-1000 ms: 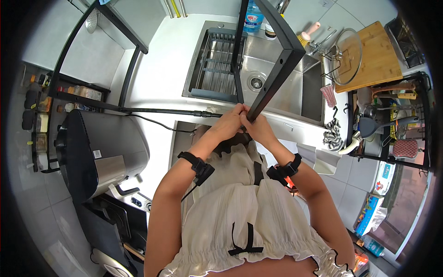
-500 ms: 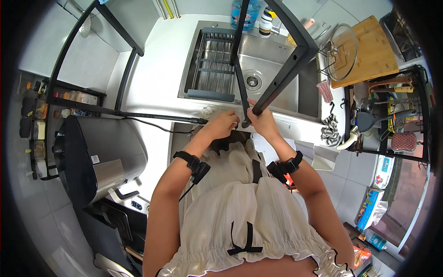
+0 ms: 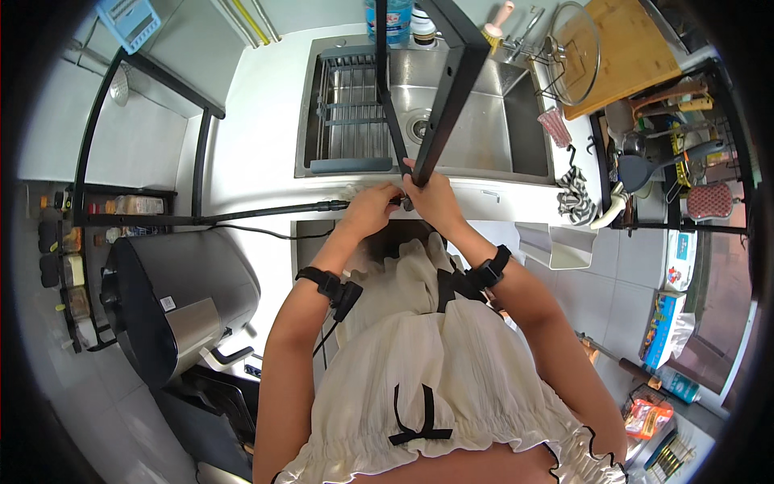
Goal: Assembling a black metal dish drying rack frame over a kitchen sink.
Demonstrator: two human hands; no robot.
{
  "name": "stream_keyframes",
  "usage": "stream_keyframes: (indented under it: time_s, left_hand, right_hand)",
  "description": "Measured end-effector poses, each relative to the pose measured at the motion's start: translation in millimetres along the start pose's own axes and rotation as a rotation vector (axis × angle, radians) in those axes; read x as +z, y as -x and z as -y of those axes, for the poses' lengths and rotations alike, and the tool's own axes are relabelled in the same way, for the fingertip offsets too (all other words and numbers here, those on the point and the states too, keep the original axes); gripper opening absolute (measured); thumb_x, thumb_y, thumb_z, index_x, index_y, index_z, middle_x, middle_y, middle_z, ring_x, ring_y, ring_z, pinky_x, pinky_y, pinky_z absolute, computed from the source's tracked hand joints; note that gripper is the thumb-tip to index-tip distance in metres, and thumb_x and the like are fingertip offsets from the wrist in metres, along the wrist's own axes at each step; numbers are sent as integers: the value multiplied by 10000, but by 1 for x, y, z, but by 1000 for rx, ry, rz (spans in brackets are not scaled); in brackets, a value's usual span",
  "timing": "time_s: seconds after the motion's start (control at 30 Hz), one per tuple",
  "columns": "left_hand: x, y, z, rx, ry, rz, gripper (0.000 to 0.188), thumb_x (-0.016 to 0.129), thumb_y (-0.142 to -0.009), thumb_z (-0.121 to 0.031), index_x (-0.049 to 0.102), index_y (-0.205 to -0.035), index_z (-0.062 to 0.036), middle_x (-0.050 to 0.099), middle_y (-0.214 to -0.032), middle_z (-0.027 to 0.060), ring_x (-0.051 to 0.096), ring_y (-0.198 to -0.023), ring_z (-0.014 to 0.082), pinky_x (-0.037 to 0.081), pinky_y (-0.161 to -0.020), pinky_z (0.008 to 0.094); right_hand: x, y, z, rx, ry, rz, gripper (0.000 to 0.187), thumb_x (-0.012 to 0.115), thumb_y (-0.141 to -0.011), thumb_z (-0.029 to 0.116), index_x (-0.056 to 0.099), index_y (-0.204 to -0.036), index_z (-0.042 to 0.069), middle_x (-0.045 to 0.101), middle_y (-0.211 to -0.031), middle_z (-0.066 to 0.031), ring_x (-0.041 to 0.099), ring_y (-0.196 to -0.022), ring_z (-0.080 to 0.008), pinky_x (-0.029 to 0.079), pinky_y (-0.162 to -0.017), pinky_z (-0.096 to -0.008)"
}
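Note:
A black metal rack frame made of square bars stands tilted over the counter, with bolt holes along its bars. My right hand is wrapped round the lower corner of this frame, in front of the sink. Close beside it, my left hand is closed on the end of a thin black rod, fingertips pinched next to the corner. That rod runs left to a second black side frame. My fingers hide the exact spot where rod and corner meet.
Behind the frame lies a steel sink with a grey-edged drain rack. A large dark appliance sits at my left. To the right are a glass lid, a wooden cutting board and a utensil rack.
Both hands and the held frame corner have shifted slightly left in the picture as the view moved. My grip on the frame and the rod stays much the same.

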State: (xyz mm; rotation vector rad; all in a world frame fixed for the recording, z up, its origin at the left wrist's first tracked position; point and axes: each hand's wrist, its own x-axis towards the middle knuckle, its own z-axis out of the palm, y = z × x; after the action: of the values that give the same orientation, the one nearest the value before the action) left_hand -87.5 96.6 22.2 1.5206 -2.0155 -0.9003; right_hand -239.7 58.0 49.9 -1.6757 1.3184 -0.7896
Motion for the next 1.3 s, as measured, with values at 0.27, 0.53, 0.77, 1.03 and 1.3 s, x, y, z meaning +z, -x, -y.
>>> stream_keyframes:
  time_s: [0.27, 0.53, 0.77, 1.03, 1.3]
  left_hand:
    - [9, 3, 5, 66, -66, -41, 334, 595, -727, 36, 543, -1053, -20, 577, -974, 166, 551, -931, 367, 453, -768, 429]
    - [24, 0, -11, -40, -150, -118, 504, 653, -677, -23, 480, -1150, -33, 541, -1069, 151, 557, -923, 352, 468, -798, 413]
    - [29, 3, -4, -52, -140, -158, 381, 681, -671, -60, 571, -1035, -37, 577, -1010, 124, 578, -899, 339, 485, -763, 406]
    - [28, 9, -6, -17, -125, -176, 342, 698, -671, -99, 578, -983, -28, 596, -942, 135, 582, -845, 340, 482, -720, 411]
    - [23, 7, -10, -133, -32, -170, 275, 706, -665, -89, 597, -906, -14, 605, -873, 153, 585, -800, 352, 473, -698, 416]
  right_hand:
    - [2, 4, 10, 95, -64, 16, 230, 594, -788, 161, 589, -945, -7, 602, -694, -219, 606, -695, -377, 470, -614, -401]
    - [7, 13, 13, -41, 16, -93, 332, 602, -759, 130, 576, -1070, 15, 602, -683, -218, 608, -662, -379, 474, -579, -396]
    - [6, 14, 10, 6, -59, -34, 209, 576, -795, 162, 577, -922, -5, 594, -672, -220, 604, -656, -385, 471, -575, -406]
    - [3, 12, 4, 19, 2, 59, 269, 573, -815, 265, 579, -861, 0, 592, -674, -221, 592, -711, -409, 455, -610, -443]
    - [-3, 4, 19, 125, 104, 245, 512, 582, -827, 366, 545, -1177, -5, 635, -952, -224, 622, -908, -343, 472, -772, -343]
